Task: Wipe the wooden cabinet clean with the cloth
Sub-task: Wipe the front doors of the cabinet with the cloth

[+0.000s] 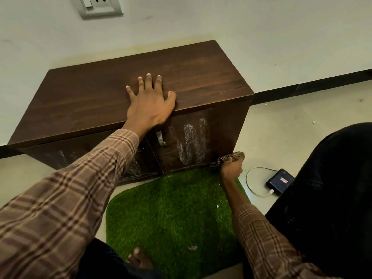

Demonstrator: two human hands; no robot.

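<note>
Wooden cabinet (96, 93): a low, dark brown unit standing on the floor against a pale wall, beneath the left hand and just beyond the right hand. Left hand (150, 103): lies palm down on the cabinet top near its front edge, fingers straight and spread, holding nothing. Right hand (231, 168): low at the bottom right corner of the cabinet front, fingers curled round a bunched, patterned cloth (227, 159), which touches the lower edge of the right door. Pale streaks (191, 141) mark the door face between the two hands, just left of the cloth; fainter smears show on the left door under the left forearm. A metal handle (160, 137) sits below the left wrist. Green artificial-grass mat (171, 208): on the floor under the right forearm, its far edge meeting the cabinet base. Power bank (279, 181) with white cable (253, 190): on the floor to the right of the right hand. Both sleeves are checked brown fabric.
</note>
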